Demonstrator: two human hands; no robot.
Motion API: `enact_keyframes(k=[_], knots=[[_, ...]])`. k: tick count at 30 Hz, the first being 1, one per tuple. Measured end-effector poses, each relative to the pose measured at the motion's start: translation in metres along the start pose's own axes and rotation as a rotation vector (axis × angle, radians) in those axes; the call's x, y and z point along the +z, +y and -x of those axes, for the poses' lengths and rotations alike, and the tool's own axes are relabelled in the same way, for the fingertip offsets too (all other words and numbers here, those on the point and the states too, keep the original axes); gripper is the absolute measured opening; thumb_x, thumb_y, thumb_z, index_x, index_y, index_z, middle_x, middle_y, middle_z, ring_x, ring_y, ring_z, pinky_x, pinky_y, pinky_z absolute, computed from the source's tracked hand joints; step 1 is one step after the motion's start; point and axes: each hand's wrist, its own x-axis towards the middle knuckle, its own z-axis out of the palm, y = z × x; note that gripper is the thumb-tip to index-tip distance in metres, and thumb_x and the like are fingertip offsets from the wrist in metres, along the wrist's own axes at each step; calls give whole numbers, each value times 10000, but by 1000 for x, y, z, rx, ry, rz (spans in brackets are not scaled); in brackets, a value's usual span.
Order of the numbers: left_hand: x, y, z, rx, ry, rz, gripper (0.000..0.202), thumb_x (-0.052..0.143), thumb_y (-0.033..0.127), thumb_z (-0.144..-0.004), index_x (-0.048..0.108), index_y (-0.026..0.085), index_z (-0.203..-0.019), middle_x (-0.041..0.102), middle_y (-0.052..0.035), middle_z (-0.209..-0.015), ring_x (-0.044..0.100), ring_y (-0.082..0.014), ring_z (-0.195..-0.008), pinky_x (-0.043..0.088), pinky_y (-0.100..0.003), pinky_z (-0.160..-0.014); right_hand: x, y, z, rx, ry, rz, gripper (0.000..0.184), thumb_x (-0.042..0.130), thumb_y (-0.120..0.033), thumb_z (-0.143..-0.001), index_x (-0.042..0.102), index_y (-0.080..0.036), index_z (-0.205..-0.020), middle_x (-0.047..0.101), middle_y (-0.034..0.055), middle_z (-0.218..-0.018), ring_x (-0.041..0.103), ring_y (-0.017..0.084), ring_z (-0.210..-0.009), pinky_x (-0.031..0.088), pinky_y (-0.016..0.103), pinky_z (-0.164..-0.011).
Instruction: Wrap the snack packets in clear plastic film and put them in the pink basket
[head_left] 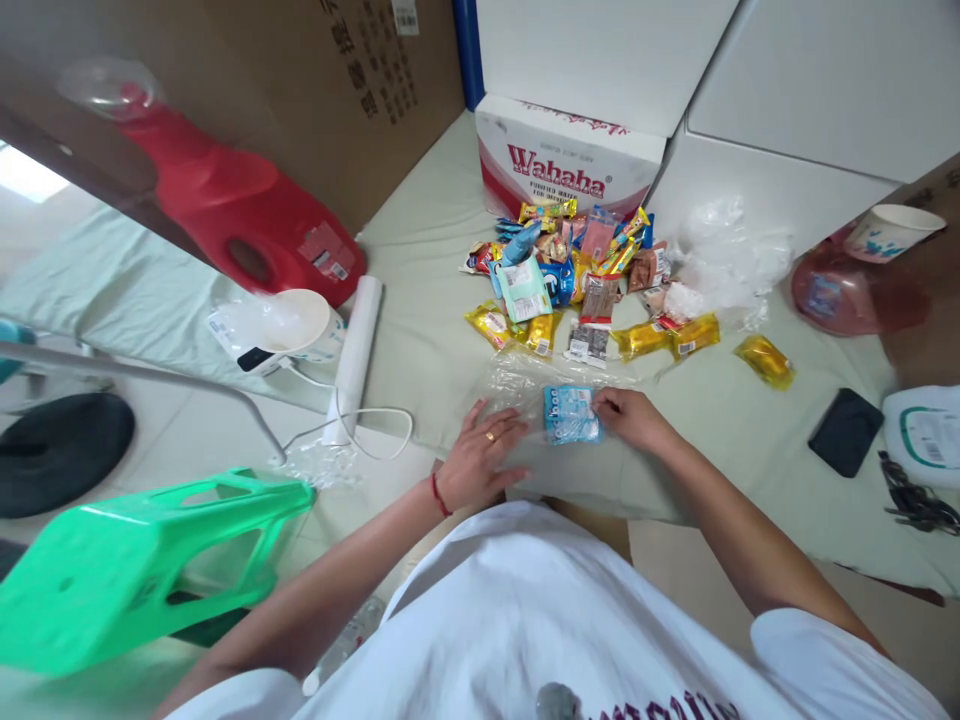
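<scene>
A clear plastic bag (517, 372) lies flat at the near edge of the cloth-covered table. Inside or under its film, I cannot tell which, is a light blue snack packet (571, 414) with white lettering. My left hand (486, 450), with a ring and a red wrist string, rests on the bag, fingers spread, left of the packet. At the packet's right edge, my right hand (628, 416) has its fingers pinched together. Beyond the bag lies a pile of wrapped snacks, among them a pale green packet (526, 290) and yellow packets (643, 340).
Behind the snacks stands a Wahaha carton (562, 165). Crumpled clear plastic (739, 265) and a black phone (845, 432) are on the right. Leftward are a red jug (247, 215), a paper cup (311, 325), a white roll (356, 350) and a green stool (150, 560).
</scene>
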Motion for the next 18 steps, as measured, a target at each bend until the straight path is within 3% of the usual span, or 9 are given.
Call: enact_keyframes(k=[1, 3, 5, 7, 10, 12, 15, 18], knots=[[4, -2, -6, -67, 41, 7, 298, 548, 469, -1008, 729, 248, -1096, 772, -83, -1090, 668, -259, -1209, 266, -557, -1249, -2, 1, 0, -2, 0, -14, 261, 507, -364, -898, 683, -183, -829, 646, 0, -696, 542, 148, -649, 364, 244, -619], [7, -10, -22, -238, 123, 17, 349, 482, 384, -1039, 705, 226, -821, 756, -51, -871, 708, -209, -975, 418, -477, -1135, -6, 4, -1, -4, 8, -40, 275, 521, -392, -892, 683, -182, -819, 631, -6, -680, 521, 143, -629, 355, 241, -602], [8, -19, -41, -423, 147, -7, 395, 494, 377, -1021, 645, 217, -693, 710, -45, -751, 679, -207, -840, 497, -430, -990, -9, 7, -2, 0, 23, -48, 281, 532, -407, -893, 682, -181, -822, 634, -5, -688, 517, 142, -625, 356, 242, -599], [7, -28, -56, -570, 118, -66, 322, 555, 372, -971, 650, 218, -704, 686, -51, -722, 655, -239, -832, 508, -425, -899, -11, 9, -3, 18, 40, -18, 275, 528, -396, -908, 681, -181, -830, 649, 3, -708, 531, 146, -638, 366, 247, -612], [4, -37, -66, -700, 138, -202, 162, 639, 345, -876, 717, 210, -921, 706, -105, -909, 623, -319, -981, 491, -471, -880, -13, 7, -1, 76, 53, 140, 247, 512, -339, -942, 694, -192, -862, 678, 25, -760, 566, 166, -686, 371, 261, -638], [-1, -38, -64, -734, 236, -290, 254, 661, 336, -838, 719, 202, -1045, 682, -150, -1051, 579, -365, -1065, 475, -507, -887, -15, 2, 2, 96, 95, 307, 248, 504, -321, -966, 710, -202, -897, 698, 57, -838, 579, 191, -740, 372, 280, -648], [-13, -30, -52, -713, 451, -388, 269, 613, 277, -840, 719, 192, -1072, 648, -167, -1118, 539, -372, -1086, 442, -536, -917, -23, -10, 3, 10, 270, 503, 295, 475, -344, -1015, 733, -201, -1019, 692, 126, -1007, 580, 261, -922, 413, 324, -712], [-20, -8, -40, -551, 566, -415, 230, 540, 212, -867, 733, 218, -991, 665, -127, -1042, 552, -328, -1032, 411, -531, -949, -28, -23, -8, -168, 351, 564, 352, 495, -357, -1023, 704, -171, -1236, 658, 170, -1156, 511, 335, -1120, 443, 407, -900]])
